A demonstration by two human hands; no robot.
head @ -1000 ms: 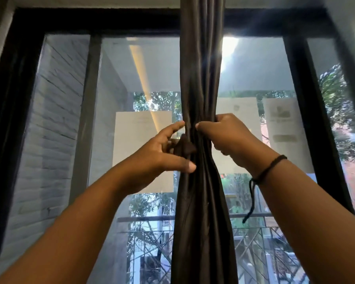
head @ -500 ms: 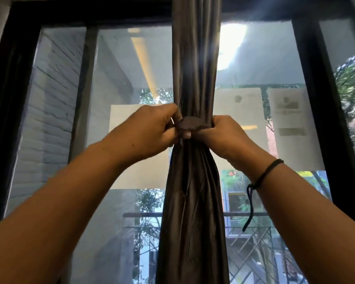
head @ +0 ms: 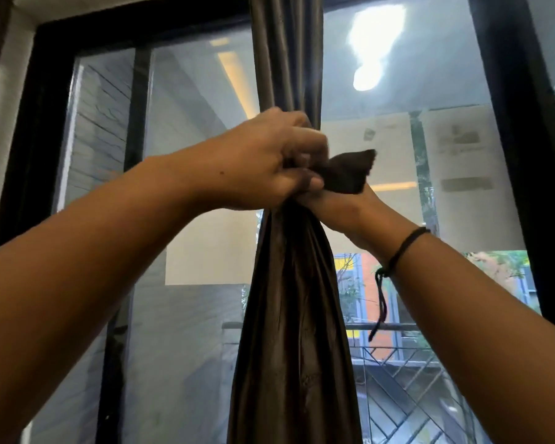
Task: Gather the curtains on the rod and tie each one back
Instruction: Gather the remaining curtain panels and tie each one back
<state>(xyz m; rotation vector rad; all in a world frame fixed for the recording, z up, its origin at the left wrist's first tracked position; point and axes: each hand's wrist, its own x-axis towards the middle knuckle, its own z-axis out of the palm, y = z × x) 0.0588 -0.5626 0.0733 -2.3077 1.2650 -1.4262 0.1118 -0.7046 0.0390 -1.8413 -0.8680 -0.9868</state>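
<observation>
Head view: left hand (head: 263,161) and right hand (head: 343,203) grip tie-back (head: 350,171) around gathered curtain (head: 295,315).

Marks on the window papers (head: 455,187) are too blurred to read.

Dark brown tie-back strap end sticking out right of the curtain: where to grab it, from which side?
Pinch the flared free tip of the dark brown tie-back strap end, coming from the right. It juts clear beside the gathered brown satin curtain, while the left hand covers its root and the right hand sits underneath.

Gathered dark curtain (head: 285,315) hanging before black-framed window (head: 510,123).
</observation>
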